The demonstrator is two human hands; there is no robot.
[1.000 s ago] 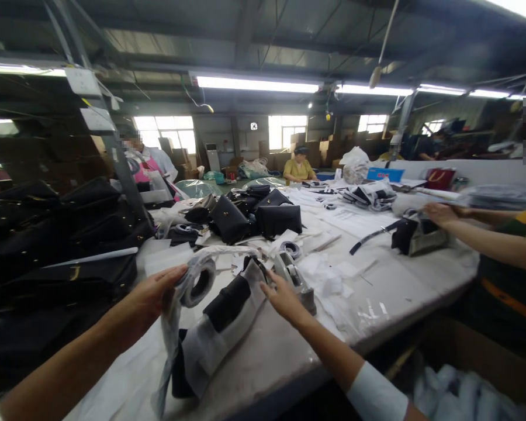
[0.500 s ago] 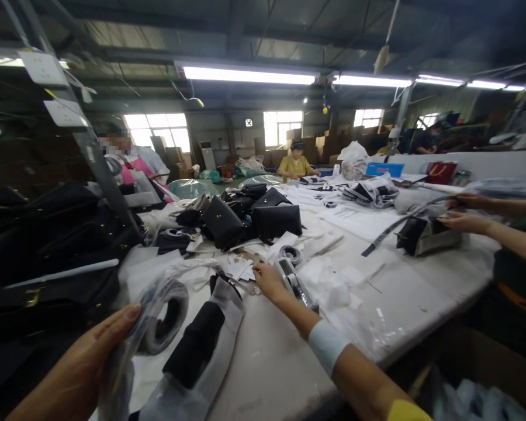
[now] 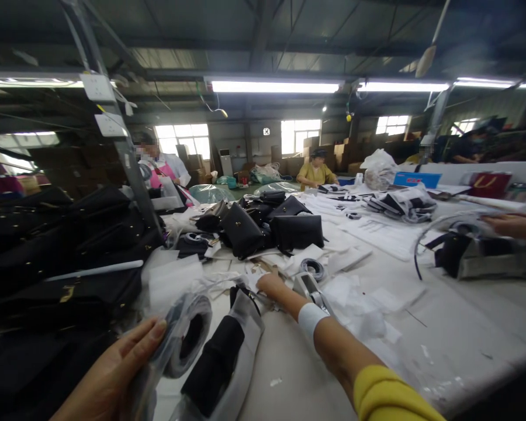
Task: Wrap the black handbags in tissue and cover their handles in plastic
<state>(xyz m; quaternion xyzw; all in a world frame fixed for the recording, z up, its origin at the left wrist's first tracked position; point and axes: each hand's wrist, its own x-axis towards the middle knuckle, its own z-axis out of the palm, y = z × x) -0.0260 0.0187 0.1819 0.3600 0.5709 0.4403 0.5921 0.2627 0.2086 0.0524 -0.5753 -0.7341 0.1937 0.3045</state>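
My left hand (image 3: pixel 114 374) holds a clear plastic bag with a coiled black strap (image 3: pixel 187 333) inside, at the lower left. A black purse half wrapped in white tissue (image 3: pixel 221 362) lies on the white table (image 3: pixel 421 327) beside it. My right hand (image 3: pixel 269 283) reaches forward over the table to a scatter of small white paper tags (image 3: pixel 236 283), its fingers curled down among them; what they hold, if anything, I cannot make out. A tape dispenser (image 3: pixel 310 288) sits just right of that wrist.
A pile of black purses (image 3: pixel 263 225) lies further back, and more black bags (image 3: pixel 61 251) are stacked at the left by a metal post. A co-worker's hands (image 3: pixel 515 225) work on a wrapped bag at the right. Other people sit at the far end.
My right hand has left the wrapped purse and reached forward to the paper tags. My left hand has drawn the bagged strap down and towards me.
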